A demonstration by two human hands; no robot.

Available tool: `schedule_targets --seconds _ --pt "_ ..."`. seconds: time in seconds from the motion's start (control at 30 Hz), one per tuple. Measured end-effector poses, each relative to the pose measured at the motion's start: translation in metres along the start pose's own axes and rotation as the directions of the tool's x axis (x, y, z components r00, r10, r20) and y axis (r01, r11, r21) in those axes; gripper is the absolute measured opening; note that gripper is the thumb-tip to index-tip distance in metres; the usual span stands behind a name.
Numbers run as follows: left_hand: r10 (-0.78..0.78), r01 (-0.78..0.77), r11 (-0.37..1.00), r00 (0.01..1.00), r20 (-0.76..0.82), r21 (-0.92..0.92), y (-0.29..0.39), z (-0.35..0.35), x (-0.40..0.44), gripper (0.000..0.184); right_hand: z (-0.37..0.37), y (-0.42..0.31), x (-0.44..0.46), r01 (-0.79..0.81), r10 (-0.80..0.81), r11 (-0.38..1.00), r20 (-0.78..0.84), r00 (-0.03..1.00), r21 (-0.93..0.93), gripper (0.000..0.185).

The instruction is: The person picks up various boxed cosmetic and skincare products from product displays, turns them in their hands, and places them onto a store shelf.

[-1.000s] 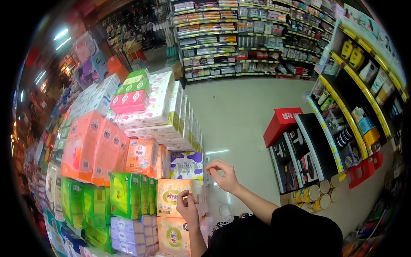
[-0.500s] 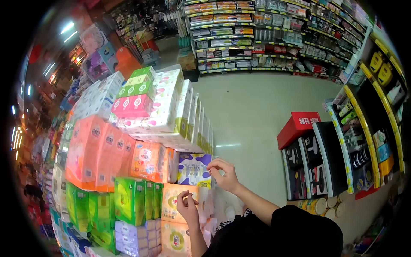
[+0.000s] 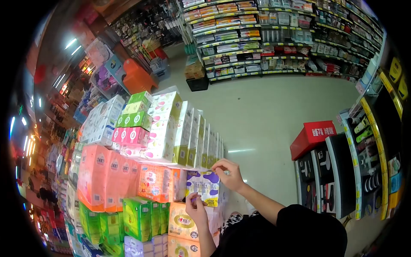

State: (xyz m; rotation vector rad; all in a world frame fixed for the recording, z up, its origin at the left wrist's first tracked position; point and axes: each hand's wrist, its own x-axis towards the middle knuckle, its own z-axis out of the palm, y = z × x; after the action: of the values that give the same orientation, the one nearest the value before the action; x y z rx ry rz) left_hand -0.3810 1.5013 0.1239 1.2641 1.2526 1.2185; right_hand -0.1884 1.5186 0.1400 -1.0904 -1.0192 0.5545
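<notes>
A white, purple and yellow soft pack (image 3: 201, 183), which looks like tissues, sits in the stack in front of me. My right hand (image 3: 231, 174) is at its upper right corner, fingers curled and the fingertips close to the edge. Over the pack's lower left corner is my left hand (image 3: 198, 209), with thumb and fingers drawn together. Whether either hand grips anything is hard to see. Just below lies a light orange tissue pack (image 3: 180, 220), partly behind my left wrist. An orange and white pack (image 3: 154, 182) adjoins on the left.
Tall white tissue packs (image 3: 184, 145) rise beyond my hands. Pink packs (image 3: 96, 175) and green packs (image 3: 139, 218) stand to the left. A red box (image 3: 314, 135) tops a low shelf at right. Stocked shelves (image 3: 231, 43) line the far side of the aisle floor (image 3: 257, 111).
My view has shifted, so the stack appears lower and further right. My left hand has moved from over the light orange pack up to the purple and white pack's lower corner.
</notes>
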Motion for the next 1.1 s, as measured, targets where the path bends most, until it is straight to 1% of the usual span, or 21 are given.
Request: schedule_targets --seconds 0.13,0.2,0.3,0.4,0.47,0.57,0.67,0.8,0.83,0.93,0.97,1.07,1.1 --pt "0.017 -0.015 0.999 0.998 -0.054 0.038 -0.004 0.009 0.019 0.017 -0.002 0.009 0.022 -0.014 0.013 1.000 0.032 0.999 0.017 0.011" --pt "0.014 -0.012 1.000 0.997 -0.076 0.026 -0.001 0.011 0.031 0.017 0.000 0.018 0.033 -0.019 0.019 1.000 0.044 0.999 0.009 0.012" --pt "0.020 -0.017 1.000 0.993 -0.116 0.025 0.000 0.011 0.052 0.017 0.008 0.031 0.049 -0.164 0.156 0.984 0.110 0.982 0.065 0.013" --pt "0.060 -0.053 0.998 0.985 -0.163 0.046 0.000 0.007 0.073 0.018 0.026 0.046 0.066 -0.096 0.089 0.991 0.083 0.993 0.089 0.014" --pt "0.092 -0.082 0.995 0.979 -0.184 0.062 -0.001 0.004 0.089 0.018 0.037 0.053 0.079 -0.108 0.095 0.988 0.114 0.989 0.112 0.014" --pt "0.048 -0.041 0.999 0.971 -0.233 0.033 0.002 -0.001 0.118 0.019 0.055 0.052 0.104 -0.118 0.094 0.985 0.179 0.979 0.128 0.015" --pt "0.111 -0.106 0.994 0.961 -0.253 0.030 0.005 -0.007 0.148 0.020 0.069 0.046 0.131 -0.104 0.075 0.989 0.258 0.963 0.103 0.017" --pt "0.114 -0.113 0.993 0.954 -0.277 0.019 0.018 -0.011 0.181 0.020 0.105 0.047 0.165 -0.089 0.047 0.989 0.313 0.948 0.120 0.022" --pt "0.112 -0.115 0.993 0.950 -0.291 0.007 0.020 -0.012 0.190 0.023 0.112 0.048 0.173 -0.085 0.049 0.993 0.366 0.929 0.083 0.029" --pt "0.076 -0.077 0.997 0.938 -0.338 0.009 0.037 -0.013 0.214 0.026 0.140 0.043 0.193 -0.099 0.046 0.990 0.439 0.897 0.098 0.035" --pt "0.068 -0.068 0.998 0.939 -0.338 0.010 0.035 -0.017 0.223 0.033 0.149 0.050 0.198 -0.139 0.070 0.985 0.491 0.868 0.105 0.043" --pt "0.095 -0.105 0.994 0.931 -0.352 -0.009 0.043 -0.017 0.246 0.039 0.174 0.054 0.215 -0.083 0.028 0.993 0.526 0.850 0.083 0.048" --pt "0.087 -0.094 0.996 0.933 -0.348 -0.002 0.044 -0.017 0.253 0.049 0.180 0.058 0.220 -0.070 0.023 0.995 0.545 0.838 0.065 0.054"
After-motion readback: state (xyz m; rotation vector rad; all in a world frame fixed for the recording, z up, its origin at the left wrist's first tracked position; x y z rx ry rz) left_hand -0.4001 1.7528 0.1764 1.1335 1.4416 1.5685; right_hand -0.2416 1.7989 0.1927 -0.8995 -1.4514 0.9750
